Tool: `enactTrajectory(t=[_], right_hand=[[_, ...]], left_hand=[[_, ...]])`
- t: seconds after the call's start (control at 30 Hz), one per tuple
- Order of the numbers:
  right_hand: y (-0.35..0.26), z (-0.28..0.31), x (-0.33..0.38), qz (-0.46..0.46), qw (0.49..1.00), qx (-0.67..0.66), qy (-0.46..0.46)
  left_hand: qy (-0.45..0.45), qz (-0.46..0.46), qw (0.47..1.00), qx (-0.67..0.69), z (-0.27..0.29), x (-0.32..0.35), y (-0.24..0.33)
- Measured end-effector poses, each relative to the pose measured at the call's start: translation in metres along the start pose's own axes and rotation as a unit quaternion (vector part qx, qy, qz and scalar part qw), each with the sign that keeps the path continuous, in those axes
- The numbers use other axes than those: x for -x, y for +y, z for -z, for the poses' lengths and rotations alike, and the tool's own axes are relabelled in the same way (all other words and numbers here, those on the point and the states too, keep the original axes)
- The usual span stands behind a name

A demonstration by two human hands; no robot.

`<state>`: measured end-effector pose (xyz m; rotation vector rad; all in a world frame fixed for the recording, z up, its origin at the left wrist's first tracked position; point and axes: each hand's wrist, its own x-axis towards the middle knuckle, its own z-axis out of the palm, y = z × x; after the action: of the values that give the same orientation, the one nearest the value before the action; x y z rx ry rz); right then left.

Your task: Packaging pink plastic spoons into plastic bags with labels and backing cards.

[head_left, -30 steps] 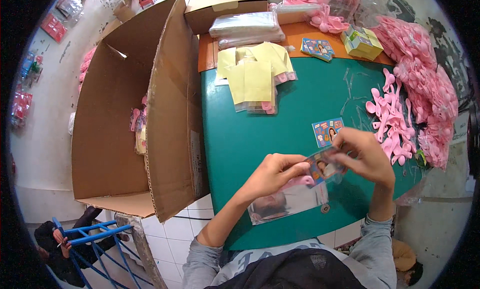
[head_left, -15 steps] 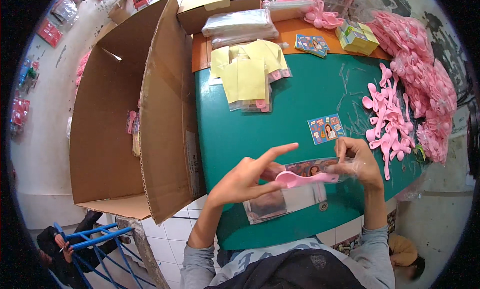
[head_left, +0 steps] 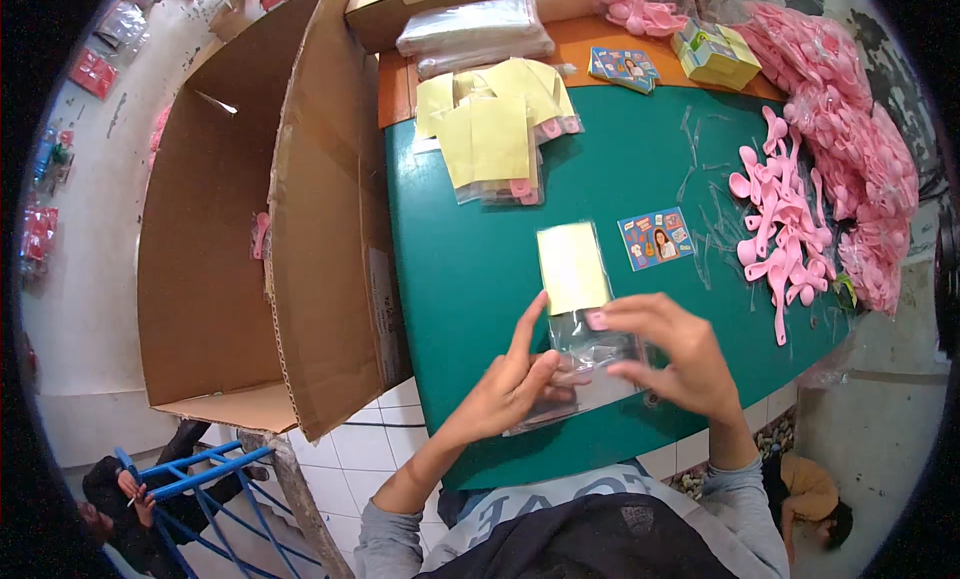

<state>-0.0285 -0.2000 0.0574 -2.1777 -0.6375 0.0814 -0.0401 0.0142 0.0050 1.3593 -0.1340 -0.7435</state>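
Note:
A clear plastic bag (head_left: 572, 329) lies in front of me, yellow card backing (head_left: 573, 269) facing up. The end of a pink spoon (head_left: 597, 320) shows through the plastic below the card. My left hand (head_left: 510, 387) pinches the bag's near end, its index finger stretched along the left edge. On the other side my right hand (head_left: 685, 354) is open, thumb and fingers apart, fingertips at the bag beside the spoon end. Under my hands lie more flat clear bags (head_left: 590, 399), partly hidden. A blue printed card (head_left: 655, 239) rests just beyond my right hand.
Loose pink spoons (head_left: 785, 219) are heaped at the right, beside large bags of spoons (head_left: 830, 79). Finished-looking yellow-backed packets (head_left: 490, 144) pile at the far left. A tall cardboard box (head_left: 330, 229) flanks the green table (head_left: 470, 279). Card stacks (head_left: 715, 54) stand at the back.
The bag with spoon and card has been turned over and laid on the table, yellow side up. My right hand has loosened its hold; my left now pinches the near end.

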Motion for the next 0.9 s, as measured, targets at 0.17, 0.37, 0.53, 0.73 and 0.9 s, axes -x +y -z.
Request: enactTrajectory(t=[0.17,0.37,0.53,0.73,0.9], right_hand=[[0.000,-0.026,0.011,-0.021,0.998,0.010,-0.054],[0.006,-0.047,0.001,-0.006,0.995,0.038,-0.088],[0.011,-0.055,-0.004,0.020,0.992,0.021,-0.122],[0.001,-0.053,0.001,0.100,0.986,0.068,-0.119],[0.002,-0.045,-0.001,0.171,0.978,0.022,-0.120]], left_hand=[[-0.011,0.021,0.995,0.101,-0.005,0.016,-0.013],[0.038,0.016,0.999,0.013,-0.006,0.018,-0.016],[0.036,0.008,0.999,0.008,-0.004,0.019,-0.022],[0.052,0.008,0.998,-0.028,-0.002,0.014,-0.010],[0.051,0.019,0.995,-0.088,0.000,-0.001,-0.008]])
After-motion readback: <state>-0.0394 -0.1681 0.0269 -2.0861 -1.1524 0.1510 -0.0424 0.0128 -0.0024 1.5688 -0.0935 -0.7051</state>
